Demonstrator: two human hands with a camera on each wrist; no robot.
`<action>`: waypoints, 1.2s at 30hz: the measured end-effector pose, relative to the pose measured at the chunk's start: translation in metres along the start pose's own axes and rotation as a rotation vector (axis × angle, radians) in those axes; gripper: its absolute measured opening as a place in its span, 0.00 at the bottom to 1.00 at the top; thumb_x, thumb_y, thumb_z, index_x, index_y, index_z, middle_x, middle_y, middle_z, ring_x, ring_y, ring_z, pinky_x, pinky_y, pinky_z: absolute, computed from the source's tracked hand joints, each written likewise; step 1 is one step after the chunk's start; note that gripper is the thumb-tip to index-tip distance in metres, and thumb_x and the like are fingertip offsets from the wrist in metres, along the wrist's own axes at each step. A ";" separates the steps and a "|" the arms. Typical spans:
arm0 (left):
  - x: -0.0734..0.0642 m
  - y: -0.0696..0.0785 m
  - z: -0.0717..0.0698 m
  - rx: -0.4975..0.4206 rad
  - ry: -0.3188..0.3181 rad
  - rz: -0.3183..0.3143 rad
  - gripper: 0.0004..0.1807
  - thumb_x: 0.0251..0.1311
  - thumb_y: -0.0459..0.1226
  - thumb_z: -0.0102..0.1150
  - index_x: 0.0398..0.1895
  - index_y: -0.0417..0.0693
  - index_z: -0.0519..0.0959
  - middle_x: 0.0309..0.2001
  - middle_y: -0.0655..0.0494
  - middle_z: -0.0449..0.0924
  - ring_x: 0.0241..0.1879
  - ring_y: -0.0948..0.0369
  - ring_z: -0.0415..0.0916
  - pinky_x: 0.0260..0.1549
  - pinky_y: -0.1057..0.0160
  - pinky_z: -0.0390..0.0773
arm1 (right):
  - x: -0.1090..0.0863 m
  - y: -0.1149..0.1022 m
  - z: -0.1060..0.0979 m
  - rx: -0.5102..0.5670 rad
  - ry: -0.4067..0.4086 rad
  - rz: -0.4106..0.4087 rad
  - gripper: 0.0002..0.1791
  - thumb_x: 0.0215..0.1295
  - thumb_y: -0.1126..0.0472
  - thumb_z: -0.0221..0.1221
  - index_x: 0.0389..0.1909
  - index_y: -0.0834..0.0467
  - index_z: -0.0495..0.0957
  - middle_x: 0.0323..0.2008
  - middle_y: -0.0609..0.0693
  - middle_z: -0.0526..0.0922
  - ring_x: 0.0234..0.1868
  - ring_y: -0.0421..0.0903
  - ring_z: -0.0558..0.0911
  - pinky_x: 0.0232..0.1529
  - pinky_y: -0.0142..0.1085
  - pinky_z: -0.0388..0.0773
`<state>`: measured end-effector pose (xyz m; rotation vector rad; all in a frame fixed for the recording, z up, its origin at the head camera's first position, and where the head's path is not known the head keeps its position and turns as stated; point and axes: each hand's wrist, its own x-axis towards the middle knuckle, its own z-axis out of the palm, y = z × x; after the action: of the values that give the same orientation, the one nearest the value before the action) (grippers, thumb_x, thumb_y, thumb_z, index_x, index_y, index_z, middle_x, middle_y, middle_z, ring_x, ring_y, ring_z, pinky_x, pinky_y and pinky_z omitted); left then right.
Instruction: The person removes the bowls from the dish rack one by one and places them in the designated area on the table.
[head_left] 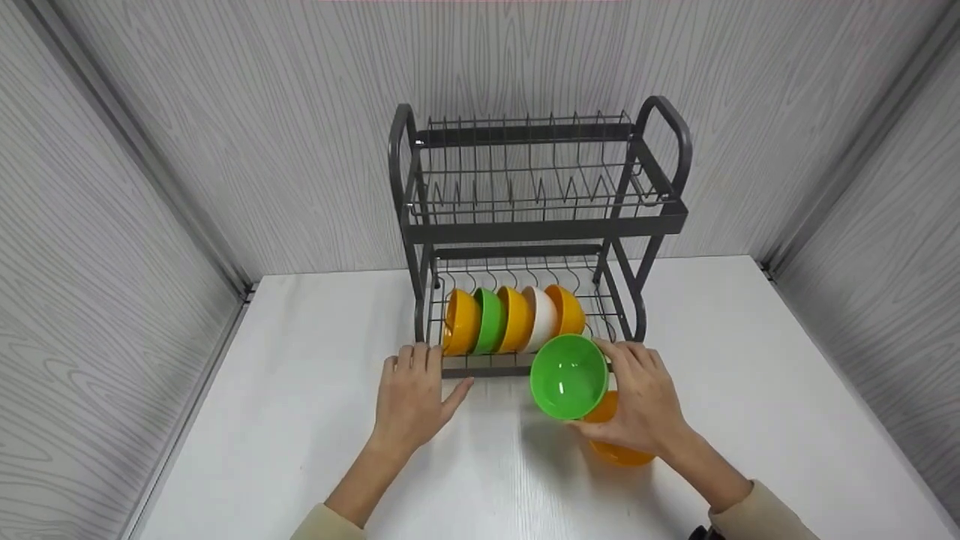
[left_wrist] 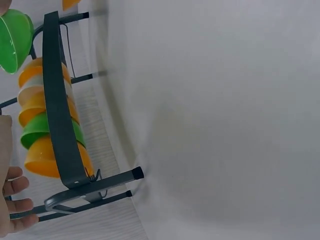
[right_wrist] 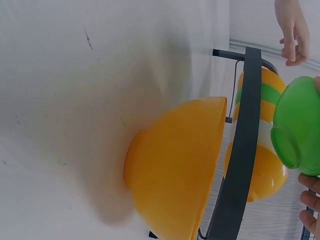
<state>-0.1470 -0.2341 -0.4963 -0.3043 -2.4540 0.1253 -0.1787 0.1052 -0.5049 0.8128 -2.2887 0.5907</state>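
My right hand (head_left: 637, 397) holds a green bowl (head_left: 568, 379) by its rim, thumb below and fingers above, with the hollow facing up toward the head camera. The bowl hangs in front of the dish rack (head_left: 547, 229), near the right end of a row of bowls. That lower-shelf row has an orange bowl (head_left: 461, 322), a green one (head_left: 487, 322), another orange one (head_left: 514, 322), a white one (head_left: 543, 322) and a last orange one (head_left: 568, 309), all on edge. At the rack's front left corner, my left hand (head_left: 410, 397) has its fingers straight and thumb spread.
Under my right hand, another orange bowl (right_wrist: 175, 165) stands upright on the white table (head_left: 300, 420), partly hidden in the head view. The rack's upper wire shelf (head_left: 525, 196) bears no dishes. Grey wood-grain panels (head_left: 315, 135) enclose the back and sides.
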 end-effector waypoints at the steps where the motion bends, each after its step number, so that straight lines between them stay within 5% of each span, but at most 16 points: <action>1: -0.001 0.002 -0.001 0.004 0.003 0.009 0.37 0.63 0.66 0.62 0.50 0.39 0.80 0.44 0.45 0.82 0.45 0.49 0.78 0.43 0.54 0.81 | 0.000 -0.001 0.000 0.008 -0.003 0.003 0.66 0.24 0.29 0.81 0.67 0.61 0.73 0.49 0.56 0.86 0.51 0.54 0.79 0.49 0.51 0.80; 15: -0.012 0.027 -0.005 -0.007 0.010 0.137 0.45 0.56 0.74 0.61 0.55 0.43 0.79 0.49 0.49 0.83 0.51 0.51 0.79 0.47 0.55 0.80 | -0.001 -0.014 -0.002 0.085 -0.064 0.061 0.64 0.26 0.31 0.82 0.68 0.57 0.73 0.52 0.54 0.84 0.54 0.54 0.79 0.52 0.54 0.81; 22: -0.016 0.041 -0.005 -0.155 -0.047 0.142 0.51 0.48 0.78 0.64 0.60 0.46 0.79 0.51 0.53 0.84 0.51 0.54 0.78 0.49 0.56 0.81 | -0.004 -0.017 0.001 0.134 -0.060 0.031 0.64 0.28 0.31 0.82 0.70 0.57 0.73 0.54 0.51 0.85 0.55 0.49 0.79 0.52 0.52 0.83; 36: -0.014 0.058 0.004 -0.236 -0.075 0.158 0.57 0.38 0.78 0.70 0.63 0.48 0.78 0.53 0.54 0.83 0.53 0.57 0.77 0.50 0.57 0.81 | -0.008 -0.022 0.006 0.132 -0.065 -0.010 0.64 0.29 0.27 0.80 0.70 0.56 0.73 0.52 0.47 0.85 0.52 0.45 0.78 0.48 0.47 0.83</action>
<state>-0.1276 -0.1818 -0.5174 -0.6065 -2.5196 -0.0881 -0.1612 0.0894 -0.5104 0.9184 -2.3215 0.7269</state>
